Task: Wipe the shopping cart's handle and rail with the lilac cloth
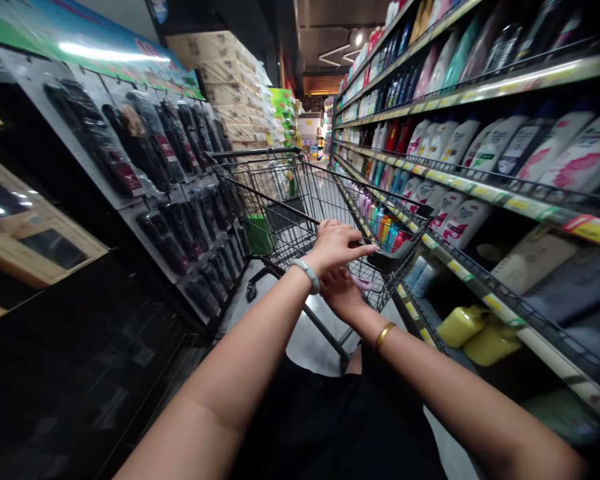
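Note:
My left hand (pixel 336 245) lies over the near side of a dark wire shopping cart (pixel 280 212), its fingers apart and pointing to the right. A pale bangle (pixel 306 275) circles that wrist. Just below, my right hand (pixel 343 293) is crossed close under the left one, near the cart's edge; its fingers are partly hidden, and whether they grip anything is unclear. The right wrist wears a gold bangle (pixel 384 336). Inside the cart basket, something small and pinkish (pixel 363 283) shows beside the right hand.
Shelves of bottles (pixel 500 143) run along the right, with yellow containers (pixel 463 325) low down. At left hangs a rack of packaged dark items (pixel 167 143), beside boxed goods (pixel 40 233). Stacked packs (pixel 230 87) stand beyond the cart, where the aisle continues.

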`<state>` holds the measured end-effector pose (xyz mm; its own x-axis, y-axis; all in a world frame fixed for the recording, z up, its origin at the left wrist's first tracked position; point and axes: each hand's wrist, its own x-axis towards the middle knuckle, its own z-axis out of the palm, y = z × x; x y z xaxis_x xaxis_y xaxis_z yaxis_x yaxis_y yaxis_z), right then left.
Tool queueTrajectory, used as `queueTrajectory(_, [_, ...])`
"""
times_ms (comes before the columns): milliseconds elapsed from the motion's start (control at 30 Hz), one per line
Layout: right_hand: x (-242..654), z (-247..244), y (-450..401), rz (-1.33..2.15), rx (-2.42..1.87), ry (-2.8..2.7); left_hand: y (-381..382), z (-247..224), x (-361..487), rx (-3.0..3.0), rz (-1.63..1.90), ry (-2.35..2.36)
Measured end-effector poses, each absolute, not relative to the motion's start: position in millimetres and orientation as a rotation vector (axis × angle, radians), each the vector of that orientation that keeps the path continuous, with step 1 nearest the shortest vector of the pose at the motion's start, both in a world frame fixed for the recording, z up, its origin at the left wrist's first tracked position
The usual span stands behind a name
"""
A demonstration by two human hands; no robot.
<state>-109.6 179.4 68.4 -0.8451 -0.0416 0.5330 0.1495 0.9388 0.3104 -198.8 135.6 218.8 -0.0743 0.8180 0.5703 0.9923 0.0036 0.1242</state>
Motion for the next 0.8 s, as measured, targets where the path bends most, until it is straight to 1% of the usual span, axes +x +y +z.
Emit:
queueTrajectory(167, [-103,53,173,-0.593,0.099,-2.634,135,219,-208,-1.867,-0.692,-1.954])
queueTrajectory(333, [-108,95,171,-0.490,-0.003,-2.595,133,221,-216,-1.894,-0.678,-1.953])
queueTrajectory(400, [-107,103,170,-0.470,-0.063,-2.576,131,222,-219,-1.910,-0.668,-1.965])
queueTrajectory(467, [-99,96,166,-0.495,-0.049,-2.613,129,224,-224,-1.916,-0.646,-1.994])
queueTrajectory(600, [-80,74,161,-0.542,0.123,-2.713,124,232,-230,-1.930,-0.603,-2.077])
queueTrajectory(700, [-80,84,160,-0.525,0.101,-2.679,119,233,-224,-1.891,-0.676,-2.123])
queueTrajectory(800, [-89,94,159,-0.476,-0.065,-2.621,113,228,-205,-1.889,-0.856,-2.075])
